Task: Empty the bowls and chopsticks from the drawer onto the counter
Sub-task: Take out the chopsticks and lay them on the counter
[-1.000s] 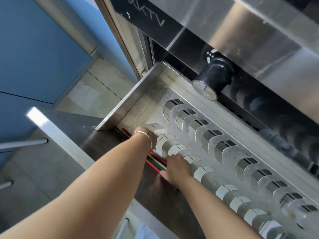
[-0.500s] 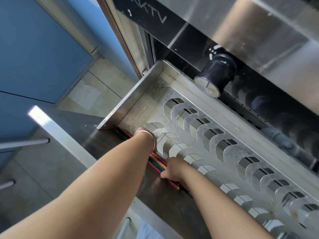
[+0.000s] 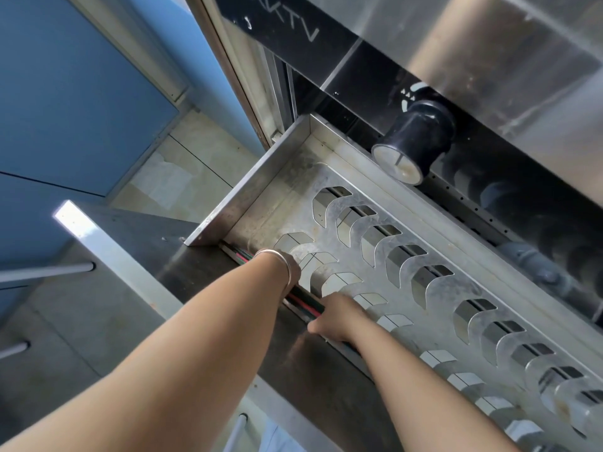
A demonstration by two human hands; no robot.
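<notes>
At the centre of the frame, both hands reach into the drawer's [image 3: 228,216] front channel where the coloured chopsticks [image 3: 306,305] lie. The right hand [image 3: 339,318] curls over them; the left hand's [image 3: 290,269] fingers are hidden, state untellable. Gathering seems underway; next, lift the bundle clear toward the worktop.

Two bare forearms, no sleeves visible on either. The left hand [image 3: 290,272] carries a thin, plain silver bangle [image 3: 277,261] at the wrist. The right hand [image 3: 339,318] shows no ring, watch or band on the parts in view.
</notes>
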